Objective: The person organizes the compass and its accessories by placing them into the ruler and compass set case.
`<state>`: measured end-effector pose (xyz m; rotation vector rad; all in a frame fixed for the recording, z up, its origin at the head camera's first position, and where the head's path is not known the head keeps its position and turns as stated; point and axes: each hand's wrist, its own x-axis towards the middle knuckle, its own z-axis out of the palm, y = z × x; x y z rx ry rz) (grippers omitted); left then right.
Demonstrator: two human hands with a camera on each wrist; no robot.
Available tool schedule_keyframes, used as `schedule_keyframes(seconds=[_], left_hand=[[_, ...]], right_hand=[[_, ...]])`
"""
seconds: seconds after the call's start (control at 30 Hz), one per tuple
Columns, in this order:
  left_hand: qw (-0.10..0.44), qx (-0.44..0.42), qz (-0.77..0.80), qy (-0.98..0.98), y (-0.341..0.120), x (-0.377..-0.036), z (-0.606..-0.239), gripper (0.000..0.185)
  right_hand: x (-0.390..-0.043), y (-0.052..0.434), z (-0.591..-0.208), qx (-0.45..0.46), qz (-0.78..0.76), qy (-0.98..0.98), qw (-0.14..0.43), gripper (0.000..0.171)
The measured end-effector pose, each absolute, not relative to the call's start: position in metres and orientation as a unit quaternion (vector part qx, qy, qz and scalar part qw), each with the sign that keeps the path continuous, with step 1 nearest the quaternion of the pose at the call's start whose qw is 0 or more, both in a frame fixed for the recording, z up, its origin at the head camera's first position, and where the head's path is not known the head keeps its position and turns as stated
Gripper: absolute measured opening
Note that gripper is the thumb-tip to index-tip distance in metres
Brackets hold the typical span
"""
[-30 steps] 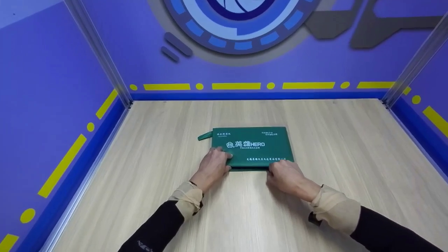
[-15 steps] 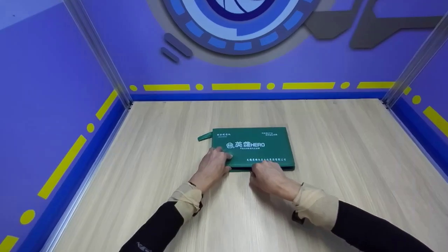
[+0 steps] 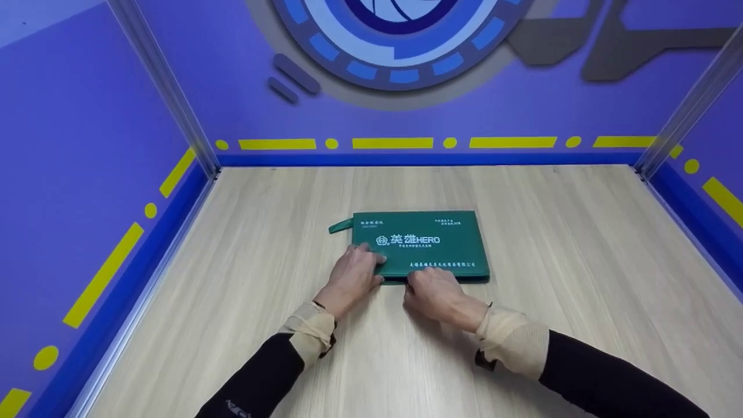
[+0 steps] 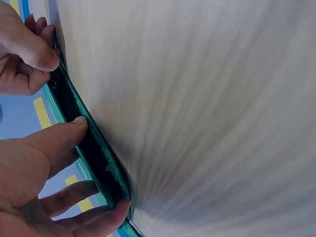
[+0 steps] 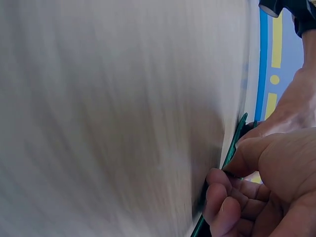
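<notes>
A flat green zip case (image 3: 426, 232) printed "HERO" in white lies on the table, with a short strap (image 3: 341, 226) at its far-left corner. My left hand (image 3: 352, 268) holds the case's near-left corner, thumb on the front edge and fingers around the end. Along that front edge my right hand (image 3: 435, 293) pinches between thumb and forefinger at the zipper; any pull tab is hidden by the fingers. In the left wrist view, a dark gap runs between the green edges (image 4: 112, 158) from one hand to the other.
The pale wood-grain table (image 3: 278, 209) spreads around the case. Purple-blue panels (image 3: 191, 69) with yellow marks wall in its back and both sides, joined by metal corner posts (image 3: 168, 87).
My right hand has slid left along the case's front edge, from near its right corner to about the middle, close to the left hand. The left hand and the case have stayed put.
</notes>
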<state>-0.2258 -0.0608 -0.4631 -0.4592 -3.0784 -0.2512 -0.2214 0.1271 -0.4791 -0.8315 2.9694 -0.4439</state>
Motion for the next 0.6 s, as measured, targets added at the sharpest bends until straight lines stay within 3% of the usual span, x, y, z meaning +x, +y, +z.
schedule_keyframes(seconds=[0.3, 0.47, 0.6], left_hand=[[-0.003, -0.161, -0.064, -0.985, -0.054, -0.226, -0.460, 0.036], [-0.007, -0.159, -0.057, -0.986, -0.053, -0.223, -0.457, 0.040], [-0.027, -0.146, -0.044, -0.988, -0.053, -0.218, -0.452, 0.042]], right_hand=[[-0.218, 0.141, -0.474, -0.268, -0.204, 0.941, 0.027, 0.018], [-0.218, 0.166, -0.468, -0.309, -0.192, 0.930, -0.048, 0.005], [-0.222, 0.191, -0.465, -0.308, -0.156, 0.935, -0.084, 0.017]])
